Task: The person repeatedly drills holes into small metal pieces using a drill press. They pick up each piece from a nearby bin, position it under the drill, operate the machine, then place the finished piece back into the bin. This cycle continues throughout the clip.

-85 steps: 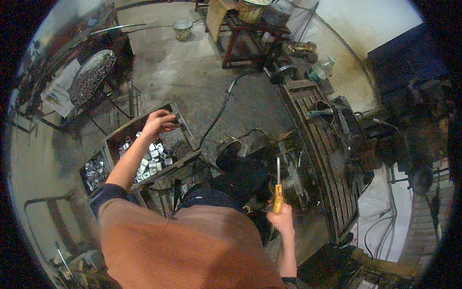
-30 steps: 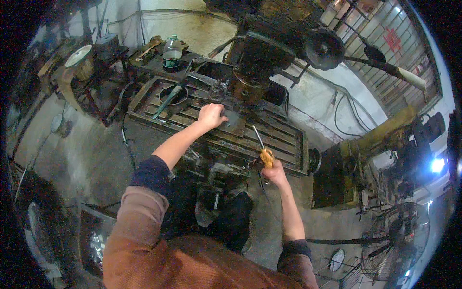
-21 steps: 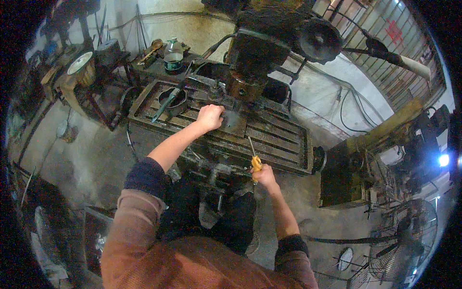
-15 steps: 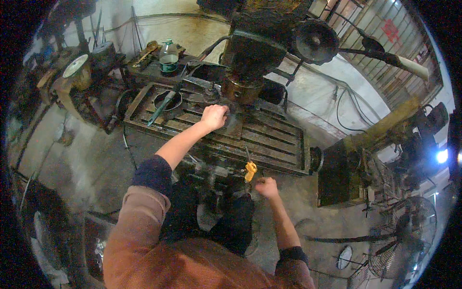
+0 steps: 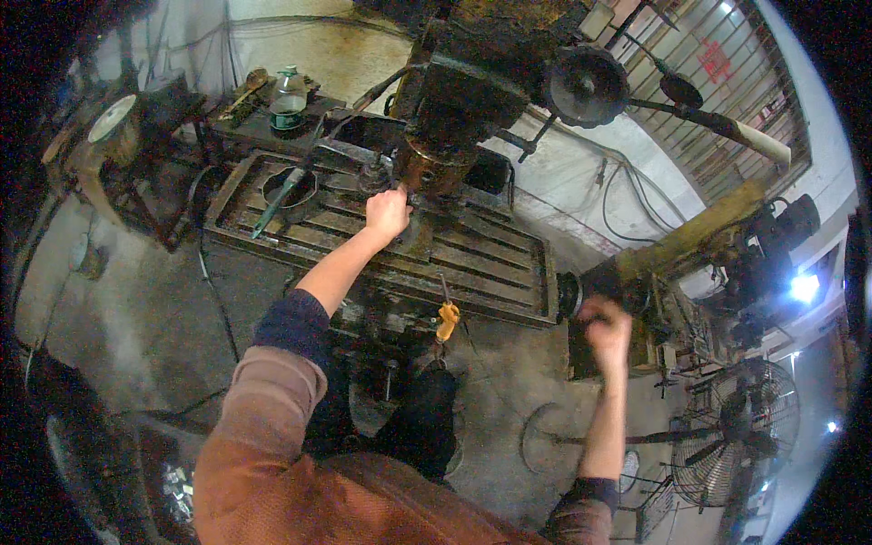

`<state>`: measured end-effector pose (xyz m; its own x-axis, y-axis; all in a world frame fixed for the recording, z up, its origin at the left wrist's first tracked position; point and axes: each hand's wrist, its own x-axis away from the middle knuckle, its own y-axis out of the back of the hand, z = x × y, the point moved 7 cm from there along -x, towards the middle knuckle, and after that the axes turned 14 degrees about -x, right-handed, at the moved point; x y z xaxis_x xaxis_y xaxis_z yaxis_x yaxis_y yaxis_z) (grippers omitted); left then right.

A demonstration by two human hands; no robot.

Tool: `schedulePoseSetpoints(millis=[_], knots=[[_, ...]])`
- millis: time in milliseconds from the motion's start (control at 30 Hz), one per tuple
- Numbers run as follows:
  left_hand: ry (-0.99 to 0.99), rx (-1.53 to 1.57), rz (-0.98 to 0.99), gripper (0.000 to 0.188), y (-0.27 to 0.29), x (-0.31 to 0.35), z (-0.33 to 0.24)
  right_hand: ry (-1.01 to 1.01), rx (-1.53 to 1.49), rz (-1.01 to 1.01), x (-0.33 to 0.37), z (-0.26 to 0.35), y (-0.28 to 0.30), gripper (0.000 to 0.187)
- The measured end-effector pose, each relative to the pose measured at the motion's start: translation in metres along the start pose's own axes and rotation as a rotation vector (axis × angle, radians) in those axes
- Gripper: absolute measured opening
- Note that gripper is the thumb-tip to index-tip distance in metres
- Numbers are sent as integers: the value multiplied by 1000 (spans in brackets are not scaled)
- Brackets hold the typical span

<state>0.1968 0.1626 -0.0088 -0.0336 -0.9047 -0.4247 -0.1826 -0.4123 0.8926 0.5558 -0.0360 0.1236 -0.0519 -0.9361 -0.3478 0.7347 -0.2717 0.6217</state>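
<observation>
My left hand (image 5: 389, 215) is closed at the front of the spindle (image 5: 434, 165) of a dark, oily milling machine, above the slotted worktable (image 5: 490, 263). What its fingers hold, if anything, is hidden. Out past the table's right end is my right hand (image 5: 609, 331), smeared by motion, its fingers curled close to the dark handwheel (image 5: 569, 295). Whether they touch the wheel I cannot tell. A yellow piece (image 5: 448, 320) with a thin shaft stands at the table's front edge, between my arms. On the table's left part sits a dark round pan (image 5: 304, 195) with a green-handled tool (image 5: 283, 202) across it.
Behind the table's left end, a clear bottle with a green label (image 5: 288, 102) stands on a bench. A large handwheel (image 5: 589, 86) juts from the machine head. At the lower right is a wire-caged fan (image 5: 736, 431). A bin of metal pieces (image 5: 179, 490) lies lower left.
My right hand has swung up and right, from beside the yellow piece to the handwheel at the table's right end. The left hand stays by the spindle. The whole view has shifted slightly.
</observation>
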Motion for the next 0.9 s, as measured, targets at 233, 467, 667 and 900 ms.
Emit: schedulePoseSetpoints(millis=[233, 467, 667, 900], knots=[[59, 47, -7, 29, -4, -7, 8, 759, -978, -264, -121, 217, 163, 69], [108, 78, 97, 26, 0, -7, 1, 992, -794, -199, -67, 178, 140, 45], [64, 49, 33, 26, -8, -7, 4, 990, -766, -390, -16, 143, 71, 30], [51, 127, 102, 31, 3, -2, 7, 944, -853, -392, -17, 146, 56, 36]])
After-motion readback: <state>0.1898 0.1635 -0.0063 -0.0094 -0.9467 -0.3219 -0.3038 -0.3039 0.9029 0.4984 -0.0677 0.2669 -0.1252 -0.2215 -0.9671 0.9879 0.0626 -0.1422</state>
